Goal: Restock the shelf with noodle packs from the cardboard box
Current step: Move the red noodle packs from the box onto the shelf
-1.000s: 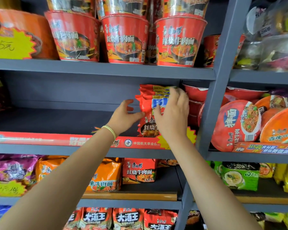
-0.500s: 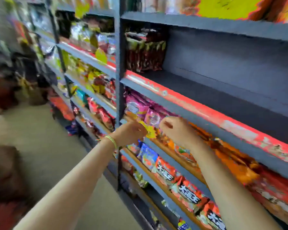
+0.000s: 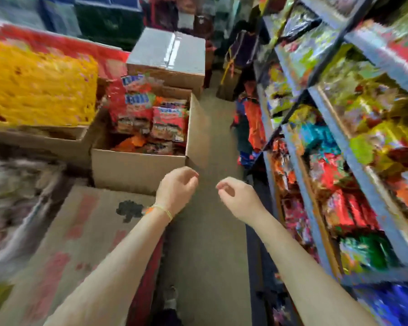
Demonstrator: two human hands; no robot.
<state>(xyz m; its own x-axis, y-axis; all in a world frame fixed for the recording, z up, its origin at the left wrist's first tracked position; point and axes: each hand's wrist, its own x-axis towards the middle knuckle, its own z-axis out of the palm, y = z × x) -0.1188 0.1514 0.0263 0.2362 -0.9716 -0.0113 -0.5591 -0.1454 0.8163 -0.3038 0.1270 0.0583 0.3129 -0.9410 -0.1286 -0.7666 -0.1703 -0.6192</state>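
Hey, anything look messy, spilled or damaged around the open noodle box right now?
Nothing is clearly spilled or damaged. In the open cardboard box the red noodle packs lie unevenly, some upright, some tipped, as in a half-emptied box. Both the left hand and the right hand hold nothing. The frame is blurred.

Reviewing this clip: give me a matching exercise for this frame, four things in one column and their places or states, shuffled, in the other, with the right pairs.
Things:
1. open cardboard box
2. taped closed box
3. left hand
4. shelf

Places or states:
A. along the right side of the aisle, full of packets
B. empty, fingers loosely curled, just in front of the open box
C. behind the open box, flaps sealed
D. holds red noodle packs

Pairs: 1-D, 2-C, 3-B, 4-A
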